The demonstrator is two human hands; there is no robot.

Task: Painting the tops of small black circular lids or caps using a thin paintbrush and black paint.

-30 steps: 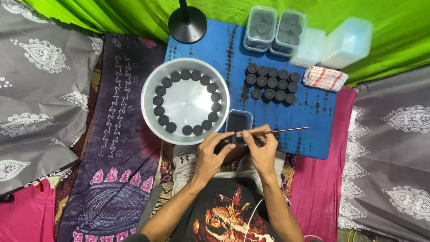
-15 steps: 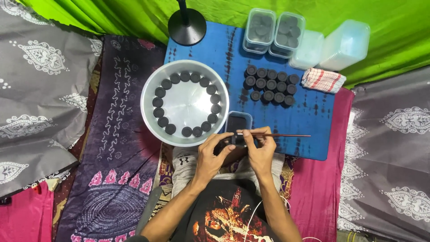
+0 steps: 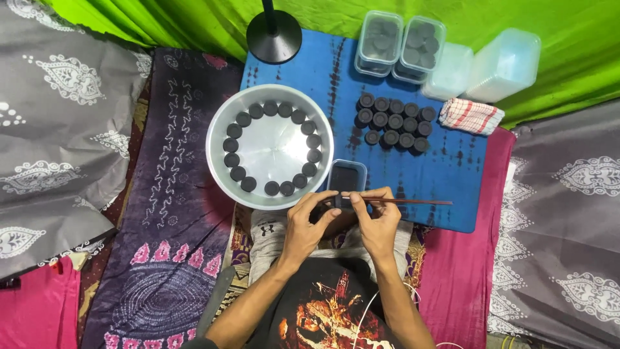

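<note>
Since a second ago the thin brown stick [image 3: 400, 201] has dropped from a slight upward tilt to lie level, its far end pointing to 3 o'clock. Right hand [image 3: 380, 223] pinches the stick's near end between thumb and fingers; left hand [image 3: 309, 223] curls its fingers closed around one small dark round cap [image 3: 338, 201], held between both hands just below the small rectangular dark-filled tub [image 3: 347, 176]. At 10 o'clock from the hands sits one shiny metal bowl [image 3: 270, 147], sixteen black caps ringing its inside wall. At 1 o'clock a loose cluster of about eighteen caps [image 3: 392, 123] rests on a blue tie-dyed board [image 3: 452, 168]. Beyond it stand four clear plastic boxes [image 3: 445, 55], two holding caps, with one red-checked cloth [image 3: 471, 116] and one black round stand base [image 3: 274, 35]. Patterned grey, purple and pink fabrics and a green sheet cover the ground.
</note>
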